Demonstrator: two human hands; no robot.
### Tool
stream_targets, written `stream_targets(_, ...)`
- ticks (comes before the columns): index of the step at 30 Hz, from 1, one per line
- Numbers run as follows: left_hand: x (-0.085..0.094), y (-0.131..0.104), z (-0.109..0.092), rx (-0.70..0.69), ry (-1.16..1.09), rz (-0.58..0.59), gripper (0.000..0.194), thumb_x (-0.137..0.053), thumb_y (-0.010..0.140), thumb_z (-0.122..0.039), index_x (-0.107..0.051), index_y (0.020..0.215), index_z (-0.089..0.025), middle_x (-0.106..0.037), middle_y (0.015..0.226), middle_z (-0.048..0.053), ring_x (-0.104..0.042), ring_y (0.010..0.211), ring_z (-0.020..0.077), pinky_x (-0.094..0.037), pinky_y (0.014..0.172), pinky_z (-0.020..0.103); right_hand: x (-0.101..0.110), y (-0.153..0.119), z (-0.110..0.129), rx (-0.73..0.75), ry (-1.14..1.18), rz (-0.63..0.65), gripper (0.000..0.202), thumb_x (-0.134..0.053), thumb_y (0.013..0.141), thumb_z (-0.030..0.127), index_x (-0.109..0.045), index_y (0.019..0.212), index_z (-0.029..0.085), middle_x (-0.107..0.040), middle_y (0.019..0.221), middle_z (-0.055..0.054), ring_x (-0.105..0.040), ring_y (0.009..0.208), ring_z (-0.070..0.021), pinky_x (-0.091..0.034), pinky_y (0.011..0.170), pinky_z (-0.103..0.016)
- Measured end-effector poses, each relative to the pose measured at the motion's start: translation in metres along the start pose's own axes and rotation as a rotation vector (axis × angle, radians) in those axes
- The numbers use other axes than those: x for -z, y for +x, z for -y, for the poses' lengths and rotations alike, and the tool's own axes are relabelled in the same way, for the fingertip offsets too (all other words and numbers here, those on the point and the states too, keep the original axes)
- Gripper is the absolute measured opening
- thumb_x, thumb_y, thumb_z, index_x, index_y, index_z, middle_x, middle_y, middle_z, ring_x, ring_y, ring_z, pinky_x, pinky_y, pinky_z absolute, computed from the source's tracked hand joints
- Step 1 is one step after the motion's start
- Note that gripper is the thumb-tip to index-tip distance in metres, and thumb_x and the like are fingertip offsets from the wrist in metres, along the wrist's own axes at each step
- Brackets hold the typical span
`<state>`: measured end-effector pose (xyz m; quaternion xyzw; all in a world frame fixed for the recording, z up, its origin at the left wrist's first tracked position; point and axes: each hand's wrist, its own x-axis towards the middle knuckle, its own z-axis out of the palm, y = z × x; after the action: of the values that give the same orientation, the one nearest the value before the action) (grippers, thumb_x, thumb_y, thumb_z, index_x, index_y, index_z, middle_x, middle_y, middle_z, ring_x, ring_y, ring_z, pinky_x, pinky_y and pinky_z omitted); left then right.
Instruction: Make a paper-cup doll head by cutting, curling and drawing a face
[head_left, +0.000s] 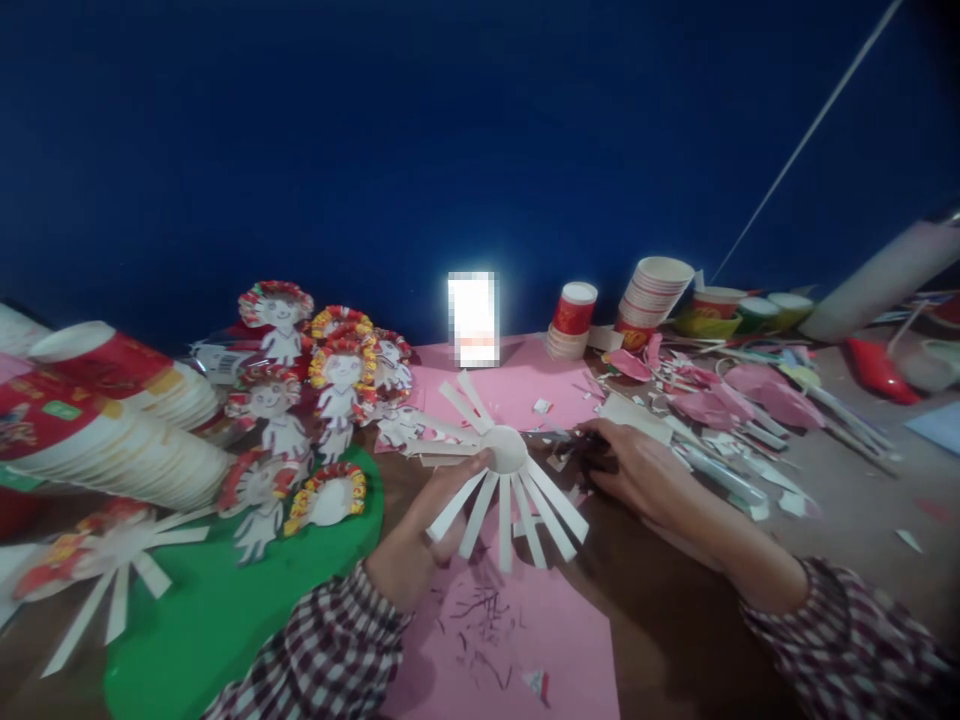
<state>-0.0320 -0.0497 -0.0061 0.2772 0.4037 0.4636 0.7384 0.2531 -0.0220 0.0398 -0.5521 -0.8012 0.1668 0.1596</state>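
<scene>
A white paper cup [505, 450], cut into strips that fan out round its disc-shaped base, is held by my left hand [450, 500], thumb on the base's left edge. My right hand [611, 460] is closed round the dark handles of scissors [551, 438], whose blades point left toward the strips on the cup's right side. Whether the blades touch a strip is too dim to tell. Beneath the cut cup lies a pink sheet [510, 640] with dark scribbles and a small scrap on it.
Stacked cups [135, 440] lie at the left beside paper figures [341, 385] and a green mat [210, 620]. Behind stand a short cup stack [574, 315] and a taller one [652, 295]. Pink and white scraps [712, 400] litter the right side, near a red object [877, 370].
</scene>
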Motion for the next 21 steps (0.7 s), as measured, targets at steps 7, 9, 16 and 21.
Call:
stream_targets(7, -0.03, 0.017, -0.004, 0.13, -0.005, -0.045, 0.028, -0.075, 0.074, -0.034, -0.069, 0.082, -0.009, -0.07, 0.073, 0.009, -0.066, 0.069, 0.0173, -0.054, 0.065, 0.025, -0.004, -0.001, -0.009, 0.086, -0.032, -0.03, 0.05, -0.057, 0.086, 0.031, -0.044, 0.131, 0.015, -0.067, 0.107, -0.014, -0.065, 0.093, -0.0279, -0.049, 0.077, -0.038)
stream_targets(9, -0.033, 0.018, -0.004, 0.124, -0.019, -0.045, 0.026, -0.075, 0.074, -0.033, -0.069, 0.082, -0.01, -0.069, 0.072, 0.007, -0.064, 0.066, 0.0149, -0.053, 0.063, 0.024, -0.004, 0.0, -0.005, 0.033, -0.057, -0.012, 0.035, -0.052, 0.09, 0.029, -0.053, 0.122, 0.016, -0.069, 0.096, -0.012, -0.066, 0.084, -0.0267, -0.049, 0.073, -0.037)
stream_targets(16, -0.044, 0.01, -0.012, 0.068, 0.035, -0.051, 0.035, -0.08, 0.066, -0.036, -0.068, 0.088, -0.011, -0.071, 0.082, 0.009, -0.067, 0.082, 0.0225, -0.054, 0.079, 0.033, -0.002, 0.001, 0.004, 0.146, -0.175, -0.044, 0.019, -0.056, 0.088, 0.031, -0.071, 0.097, 0.023, -0.064, 0.1, -0.012, -0.058, 0.093, -0.0277, -0.048, 0.08, -0.04)
stream_targets(21, -0.045, 0.01, -0.008, 0.004, 0.08, 0.026, 0.037, -0.077, 0.07, -0.037, -0.068, 0.098, -0.014, -0.071, 0.098, 0.011, -0.065, 0.098, 0.0252, -0.049, 0.089, 0.035, -0.01, 0.001, 0.011, 0.191, 0.074, -0.136, 0.021, -0.055, 0.089, 0.028, -0.07, 0.102, 0.021, -0.063, 0.1, -0.012, -0.055, 0.097, -0.0261, -0.046, 0.086, -0.041)
